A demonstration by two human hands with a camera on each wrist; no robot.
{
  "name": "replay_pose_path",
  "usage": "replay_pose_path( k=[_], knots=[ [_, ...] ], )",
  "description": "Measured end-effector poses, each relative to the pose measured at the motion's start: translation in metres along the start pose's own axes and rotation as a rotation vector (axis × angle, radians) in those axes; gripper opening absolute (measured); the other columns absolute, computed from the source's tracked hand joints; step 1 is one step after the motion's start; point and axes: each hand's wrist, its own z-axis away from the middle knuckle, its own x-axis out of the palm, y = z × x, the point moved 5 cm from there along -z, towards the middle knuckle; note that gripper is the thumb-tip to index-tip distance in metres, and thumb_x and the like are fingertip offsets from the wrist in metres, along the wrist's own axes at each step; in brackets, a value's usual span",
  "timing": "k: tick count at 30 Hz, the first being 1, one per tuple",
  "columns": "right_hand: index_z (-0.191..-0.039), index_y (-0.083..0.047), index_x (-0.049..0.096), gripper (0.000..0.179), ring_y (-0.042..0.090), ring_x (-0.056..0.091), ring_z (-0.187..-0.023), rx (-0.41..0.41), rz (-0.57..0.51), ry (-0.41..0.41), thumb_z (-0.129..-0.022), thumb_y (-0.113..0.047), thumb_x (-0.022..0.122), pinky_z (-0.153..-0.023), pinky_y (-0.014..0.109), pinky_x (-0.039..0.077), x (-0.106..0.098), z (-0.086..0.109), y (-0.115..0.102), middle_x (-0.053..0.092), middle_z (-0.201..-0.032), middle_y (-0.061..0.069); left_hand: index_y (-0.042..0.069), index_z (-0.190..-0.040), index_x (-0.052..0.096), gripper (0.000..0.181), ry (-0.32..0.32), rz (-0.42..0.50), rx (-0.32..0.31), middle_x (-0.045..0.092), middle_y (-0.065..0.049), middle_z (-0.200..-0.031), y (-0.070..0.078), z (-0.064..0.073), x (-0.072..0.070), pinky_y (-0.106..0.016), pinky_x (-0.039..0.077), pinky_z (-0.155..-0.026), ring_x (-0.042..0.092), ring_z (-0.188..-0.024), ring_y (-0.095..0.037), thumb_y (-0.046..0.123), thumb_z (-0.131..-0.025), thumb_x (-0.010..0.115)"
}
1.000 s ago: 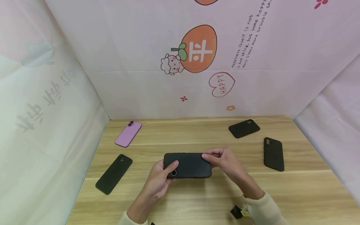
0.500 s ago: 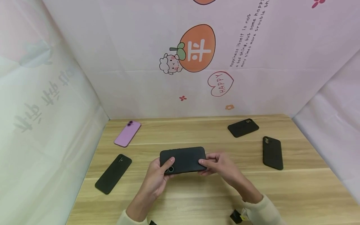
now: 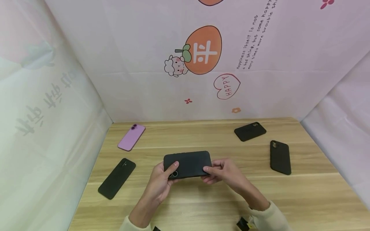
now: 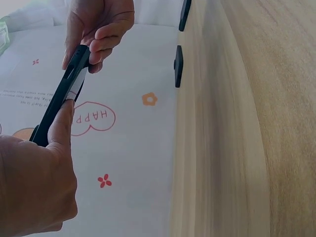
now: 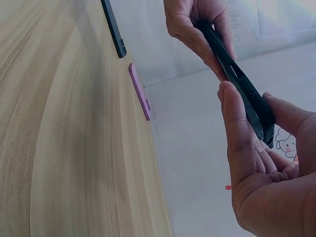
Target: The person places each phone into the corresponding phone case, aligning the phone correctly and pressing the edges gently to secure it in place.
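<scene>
A black phone case (image 3: pixel 191 163) is held off the table in both hands, back side up, with ringed camera lenses of a phone (image 3: pixel 174 174) in its cutout. My left hand (image 3: pixel 160 182) grips the camera end, thumb on the back and fingers underneath. At the opposite end my right hand (image 3: pixel 226 173) pinches the case, thumb on its back near the lower corner. Edge-on in the right wrist view, the case (image 5: pixel 228 61) shows a side slot and a glossy dark face beneath. Whether the phone sits fully in the case, I cannot tell.
On the wooden table (image 3: pixel 185 211) lie a pink phone (image 3: pixel 131 138) and a dark phone (image 3: pixel 117 178) at left. Two black phone cases (image 3: pixel 250 131) lie at right. A small black item (image 3: pixel 242 223) is beside the right sleeve. Printed cloth walls (image 3: pixel 144 80) enclose the table.
The held phone case has shifted slightly left and its right end has tilted upward. My right thumb has slid from the upper corner down toward the lower one. Both hands keep their hold.
</scene>
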Motion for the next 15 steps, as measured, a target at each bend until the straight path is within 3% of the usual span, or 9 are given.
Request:
replay_pose_path(
  k=[4, 15],
  knots=[
    [-0.107, 0.012, 0.069, 0.034, 0.043, 0.078, -0.09, 0.01, 0.008, -0.007, -0.103, -0.021, 0.072, -0.079, 0.045, 0.065, 0.0007, 0.0008, 0.0011, 0.077, -0.096, 0.028, -0.015, -0.143, 0.045, 0.047, -0.003, -0.002, -0.003, 0.062, -0.022, -0.132, -0.0002, 0.0003, -0.0002, -0.037, 0.062, -0.092, 0.071, -0.114, -0.024, 0.011, -0.108, 0.062],
    [-0.106, 0.013, 0.069, 0.035, 0.043, 0.078, -0.09, -0.017, 0.028, -0.022, -0.104, -0.021, 0.07, -0.08, 0.051, 0.064, 0.0017, 0.0024, 0.0005, 0.078, -0.096, 0.027, -0.016, -0.144, 0.043, 0.047, -0.017, 0.005, -0.006, 0.059, -0.025, -0.136, -0.0005, 0.0004, -0.0002, -0.039, 0.061, -0.095, 0.07, -0.117, -0.026, 0.01, -0.108, 0.061]
  ],
)
